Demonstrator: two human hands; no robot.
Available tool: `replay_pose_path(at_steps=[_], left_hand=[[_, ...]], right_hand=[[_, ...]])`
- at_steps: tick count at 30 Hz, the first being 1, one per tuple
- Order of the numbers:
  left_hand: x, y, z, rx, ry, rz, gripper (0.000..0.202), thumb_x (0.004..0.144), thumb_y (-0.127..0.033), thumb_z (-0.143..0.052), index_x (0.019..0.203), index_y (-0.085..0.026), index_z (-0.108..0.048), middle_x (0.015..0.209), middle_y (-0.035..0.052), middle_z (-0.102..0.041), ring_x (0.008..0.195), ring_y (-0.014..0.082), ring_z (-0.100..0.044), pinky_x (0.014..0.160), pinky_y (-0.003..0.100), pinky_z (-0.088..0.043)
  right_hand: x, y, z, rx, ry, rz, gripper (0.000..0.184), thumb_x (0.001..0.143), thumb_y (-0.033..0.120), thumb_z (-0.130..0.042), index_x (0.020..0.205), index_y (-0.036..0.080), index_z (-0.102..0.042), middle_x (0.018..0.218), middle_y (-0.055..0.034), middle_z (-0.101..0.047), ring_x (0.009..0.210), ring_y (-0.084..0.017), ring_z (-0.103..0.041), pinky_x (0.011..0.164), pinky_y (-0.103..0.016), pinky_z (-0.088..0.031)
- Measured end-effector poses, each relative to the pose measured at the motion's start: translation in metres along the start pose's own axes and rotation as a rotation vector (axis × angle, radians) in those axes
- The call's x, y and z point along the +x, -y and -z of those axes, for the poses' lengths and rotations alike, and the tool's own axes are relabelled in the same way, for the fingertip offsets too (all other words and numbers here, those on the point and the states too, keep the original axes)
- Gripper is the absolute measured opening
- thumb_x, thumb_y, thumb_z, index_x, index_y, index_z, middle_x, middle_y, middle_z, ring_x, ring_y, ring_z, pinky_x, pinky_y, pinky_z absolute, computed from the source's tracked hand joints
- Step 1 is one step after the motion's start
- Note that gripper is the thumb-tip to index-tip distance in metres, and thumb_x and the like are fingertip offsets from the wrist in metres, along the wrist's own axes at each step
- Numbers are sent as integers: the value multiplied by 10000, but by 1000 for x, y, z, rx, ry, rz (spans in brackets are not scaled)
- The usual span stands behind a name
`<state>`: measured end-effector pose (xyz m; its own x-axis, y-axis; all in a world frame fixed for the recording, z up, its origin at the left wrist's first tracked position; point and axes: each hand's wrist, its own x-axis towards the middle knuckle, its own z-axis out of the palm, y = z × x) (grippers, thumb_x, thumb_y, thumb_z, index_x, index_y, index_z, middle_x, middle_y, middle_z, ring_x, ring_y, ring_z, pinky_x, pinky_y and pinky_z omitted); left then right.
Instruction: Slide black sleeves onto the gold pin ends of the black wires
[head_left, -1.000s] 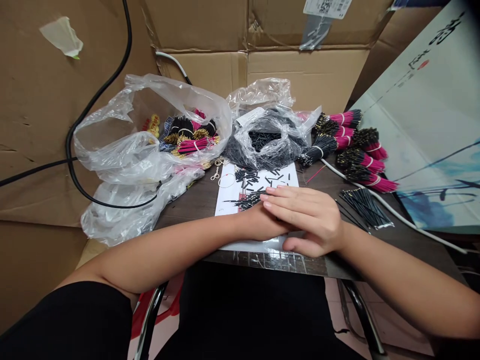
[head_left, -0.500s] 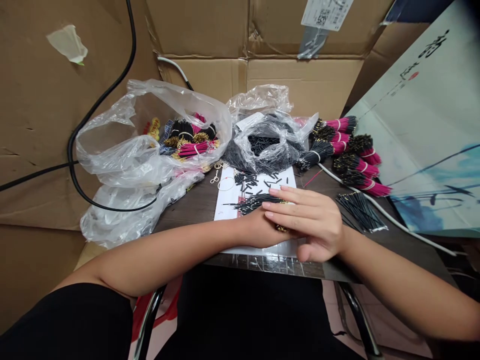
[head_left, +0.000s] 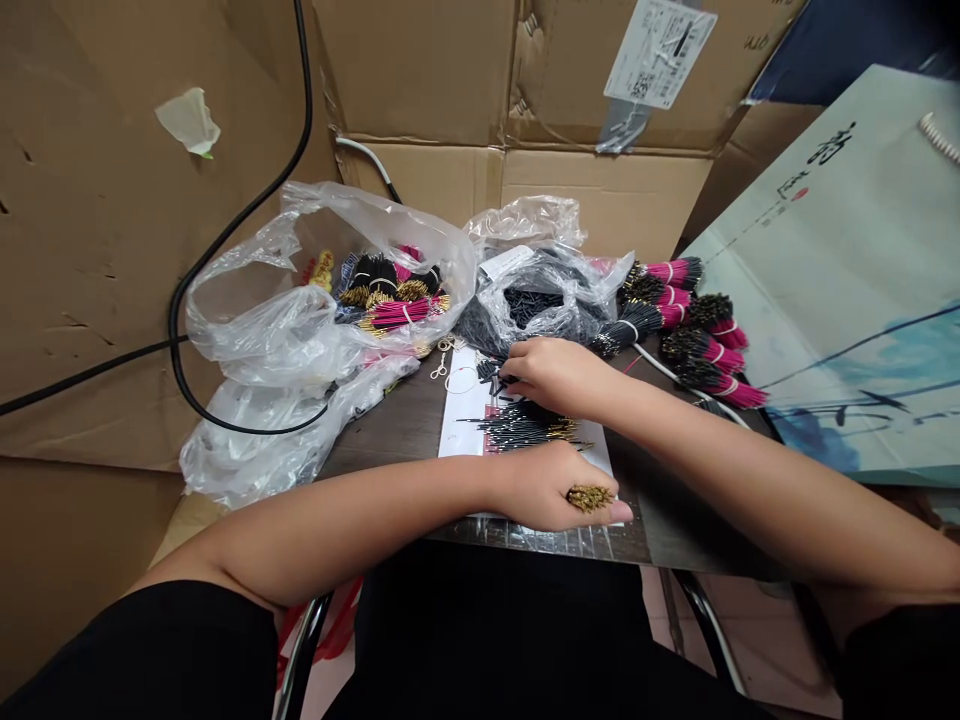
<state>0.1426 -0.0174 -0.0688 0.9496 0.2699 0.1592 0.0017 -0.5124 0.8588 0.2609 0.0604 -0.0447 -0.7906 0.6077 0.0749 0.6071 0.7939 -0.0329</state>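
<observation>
My left hand (head_left: 555,487) is wrapped round a bundle of thin pieces; only its gold-coloured ends (head_left: 590,498) show, sticking out between thumb and forefinger. Beyond it, my right hand (head_left: 551,370) reaches over the white paper (head_left: 463,425) with bent fingers close together. Its fingertips are at the small black tubes (head_left: 489,370) scattered on the paper; what lies between them is hidden. Between the hands lies a loose row of thin black wires (head_left: 517,425), some with gold ends, pointing left and right.
Behind the paper stands an open clear bag of black tubes (head_left: 531,302). A plastic bag (head_left: 247,320) with tied bundles lies left, near a black cable (head_left: 176,310). Pink and black tied bundles (head_left: 712,350) lie right, by a pale paper bag (head_left: 847,300). Cardboard (head_left: 420,80) walls the back.
My right hand has moved from over my left hand, forward and left to the small black tubes. My left hand still grips the bundle, its gold ends now uncovered. The view has shifted slightly.
</observation>
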Motion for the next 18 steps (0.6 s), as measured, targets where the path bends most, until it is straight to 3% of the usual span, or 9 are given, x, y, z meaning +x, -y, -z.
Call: replay_pose_path(at_steps=[6, 12, 18], left_hand=[[-1, 7, 8, 70, -131, 62, 422, 922, -450, -411, 640, -139, -373, 561, -39, -360, 532, 56, -307, 562, 220, -256], [-1, 6, 7, 127, -127, 23, 414, 926, -435, -418, 640, -138, -375, 556, -40, -355, 528, 52, -309, 569, 220, -260], [-4, 2, 9, 149, -238, -39, 398, 932, -392, -421, 635, -136, -356, 556, -42, -334, 533, 48, -295, 575, 216, -259]], right_hand=[[6, 1, -12, -48, -2, -1, 112, 878, 203, -518, 824, 139, -592, 812, -51, -560, 710, -137, -463, 617, -283, -294], [12, 1, -12, -92, 20, 32, 105, 872, 205, -528, 852, 119, -586, 861, -80, -575, 793, -175, -480, 731, -297, -365], [16, 0, -14, -130, 47, 51, 109, 847, 155, -529, 895, 89, -601, 897, -109, -584, 809, -198, -488, 752, -313, -384]])
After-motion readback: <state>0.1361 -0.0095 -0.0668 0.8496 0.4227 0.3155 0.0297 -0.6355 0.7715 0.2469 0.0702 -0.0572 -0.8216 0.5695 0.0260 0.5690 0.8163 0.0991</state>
